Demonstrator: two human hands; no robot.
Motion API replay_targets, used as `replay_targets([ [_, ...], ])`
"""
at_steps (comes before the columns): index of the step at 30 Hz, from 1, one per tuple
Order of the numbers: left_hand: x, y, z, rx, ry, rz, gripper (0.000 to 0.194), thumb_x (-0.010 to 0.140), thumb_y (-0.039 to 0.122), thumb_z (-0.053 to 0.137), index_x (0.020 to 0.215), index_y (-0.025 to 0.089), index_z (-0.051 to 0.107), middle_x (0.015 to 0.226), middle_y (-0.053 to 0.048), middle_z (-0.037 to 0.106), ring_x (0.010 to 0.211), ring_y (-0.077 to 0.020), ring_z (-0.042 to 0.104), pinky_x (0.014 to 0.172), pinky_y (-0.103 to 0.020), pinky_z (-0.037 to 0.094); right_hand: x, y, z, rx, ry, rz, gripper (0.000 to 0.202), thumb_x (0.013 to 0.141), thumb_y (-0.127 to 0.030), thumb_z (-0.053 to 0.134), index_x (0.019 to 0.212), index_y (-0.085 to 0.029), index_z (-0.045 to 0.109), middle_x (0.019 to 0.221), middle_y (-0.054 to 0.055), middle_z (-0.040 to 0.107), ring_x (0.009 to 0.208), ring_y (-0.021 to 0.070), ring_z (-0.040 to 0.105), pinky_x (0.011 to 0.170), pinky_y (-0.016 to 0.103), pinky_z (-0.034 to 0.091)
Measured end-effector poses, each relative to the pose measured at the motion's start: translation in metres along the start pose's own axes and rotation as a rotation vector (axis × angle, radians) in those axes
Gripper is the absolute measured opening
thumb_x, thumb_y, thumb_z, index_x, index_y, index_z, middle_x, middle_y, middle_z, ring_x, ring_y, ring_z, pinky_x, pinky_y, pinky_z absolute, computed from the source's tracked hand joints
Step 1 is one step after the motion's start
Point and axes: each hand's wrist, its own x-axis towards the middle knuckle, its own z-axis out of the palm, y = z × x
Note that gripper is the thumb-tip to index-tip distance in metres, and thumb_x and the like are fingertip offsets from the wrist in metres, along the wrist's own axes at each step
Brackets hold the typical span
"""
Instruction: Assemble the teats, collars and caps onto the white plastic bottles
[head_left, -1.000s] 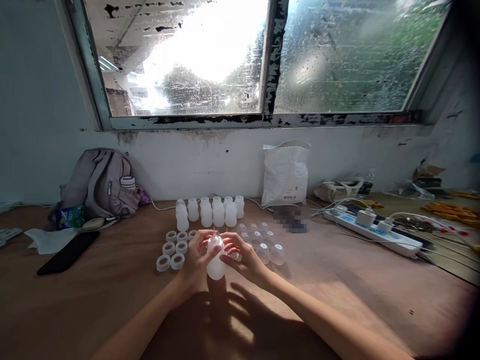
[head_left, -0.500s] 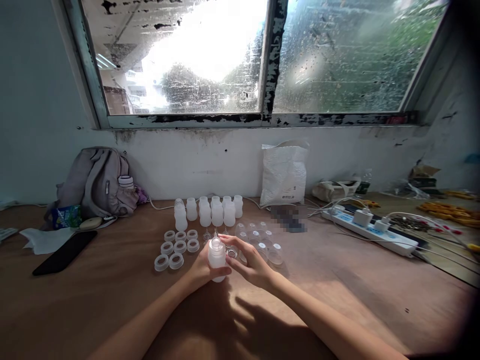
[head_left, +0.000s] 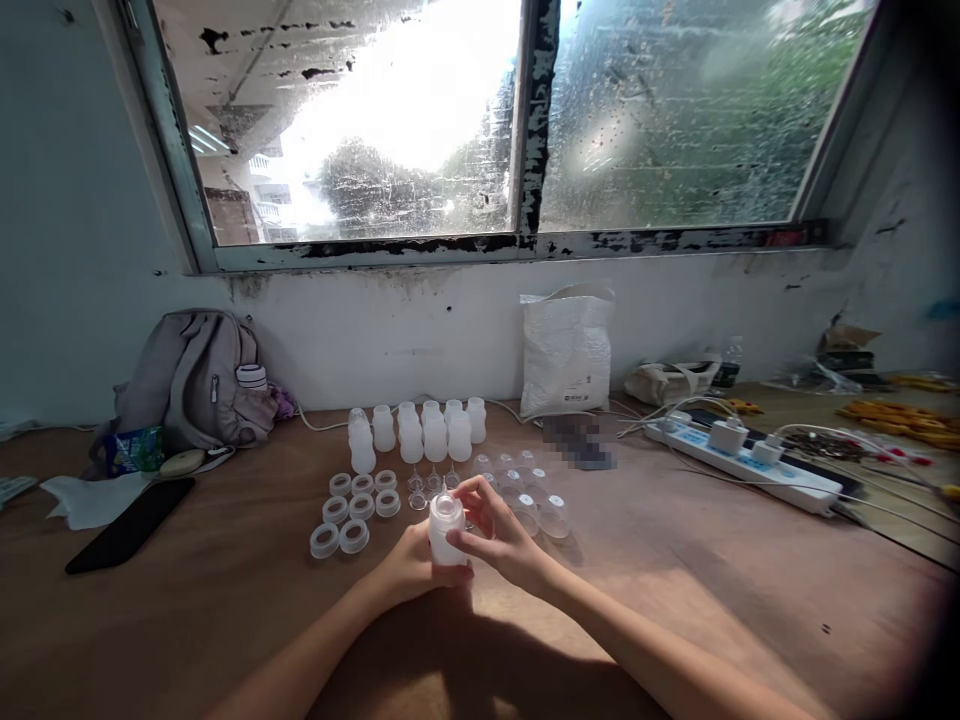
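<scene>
My left hand (head_left: pixel 414 562) is wrapped round a frosted white bottle (head_left: pixel 447 530), held upright above the table's middle. At the bottle's right side is my right hand (head_left: pixel 499 530), its thumb on the bottle and its fingers curled near the top; whether it pinches anything small is hidden. Beyond the bottle stand clear nipple-like pieces (head_left: pixel 417 497). White rings (head_left: pixel 354 535) lie in rows to the left. Several clear domed caps (head_left: pixel 554 516) are grouped on the right. Behind these, more frosted bottles (head_left: pixel 411 440) stand in rows.
A black phone (head_left: pixel 131 525), a white tissue (head_left: pixel 97 498) and a grey backpack (head_left: pixel 202 380) are on the left. At the back is a white bag (head_left: pixel 567 350). A power strip (head_left: pixel 780 482) with cables and plugs lies on the right.
Both hands and the bottle have moved slightly right in view. My right hand's fingers have curled more and shifted along the bottle. The camera view has tilted a little upward.
</scene>
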Motion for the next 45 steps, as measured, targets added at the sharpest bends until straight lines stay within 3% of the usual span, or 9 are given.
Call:
replay_targets([
  [3,0.000,-0.002,0.000,-0.027,-0.014,-0.050,0.038,0.064,0.025,0.067,0.099,0.012,0.058,0.091,-0.006,0.060,0.080,-0.0195,0.054,0.069,-0.029,0.043,0.004,-0.002,-0.005,0.152,-0.072,0.049,0.038,0.070,-0.025,0.066,0.099,-0.022,0.042,0.093,0.003,0.055,0.088,0.0138,0.052,0.079,0.028,0.041],
  [7,0.000,-0.002,0.001,-0.069,-0.058,-0.148,0.036,0.063,0.024,0.068,0.094,0.010,0.058,0.080,-0.004,0.059,0.069,-0.0149,0.053,0.060,-0.025,0.042,0.008,-0.001,-0.013,0.277,-0.197,0.150,0.054,0.068,-0.028,0.068,0.115,-0.022,0.044,0.110,0.007,0.052,0.107,0.0191,0.046,0.091,0.035,0.036],
  [19,0.002,0.008,0.003,-0.177,-0.064,-0.176,0.035,0.058,0.018,0.069,0.091,0.010,0.060,0.079,-0.003,0.059,0.070,-0.0142,0.052,0.061,-0.025,0.041,0.007,-0.007,-0.022,0.361,-0.277,0.198,0.046,0.068,-0.028,0.068,0.108,-0.020,0.049,0.116,0.008,0.050,0.106,0.0184,0.046,0.088,0.031,0.037],
  [25,-0.005,0.006,0.002,-0.446,-0.176,-0.340,0.019,0.050,0.007,0.057,0.068,0.010,0.057,0.062,-0.001,0.059,0.057,-0.0118,0.052,0.052,-0.021,0.038,0.007,-0.006,-0.030,0.468,-0.288,0.284,0.045,0.065,-0.019,0.070,0.103,-0.021,0.047,0.118,0.009,0.050,0.103,0.0183,0.048,0.080,0.030,0.040],
  [34,-0.009,-0.011,0.001,-0.890,-0.405,-0.470,0.024,0.045,0.014,0.049,0.068,0.011,0.054,0.050,-0.001,0.056,0.043,-0.0144,0.054,0.041,-0.023,0.041,0.006,-0.006,-0.032,0.476,-0.346,0.341,0.052,0.062,-0.017,0.072,0.107,-0.023,0.048,0.116,0.008,0.052,0.101,0.0186,0.050,0.079,0.031,0.040],
  [39,-0.009,-0.014,-0.003,-0.973,-0.499,-0.517,0.021,0.048,0.017,0.052,0.067,0.009,0.055,0.048,-0.002,0.055,0.040,-0.0142,0.054,0.039,-0.023,0.041,0.008,-0.010,-0.034,0.322,-0.362,0.338,0.054,0.057,-0.019,0.074,0.107,-0.019,0.053,0.110,0.009,0.055,0.100,0.0204,0.051,0.079,0.031,0.042],
  [45,-0.008,-0.012,-0.004,-0.992,-0.601,-0.523,0.023,0.051,0.024,0.051,0.069,0.009,0.056,0.046,-0.003,0.054,0.037,-0.0153,0.052,0.037,-0.025,0.041,0.006,-0.014,-0.031,0.389,-0.397,0.321,0.052,0.052,-0.018,0.077,0.098,-0.018,0.052,0.102,0.007,0.058,0.092,0.0184,0.054,0.073,0.029,0.044],
])
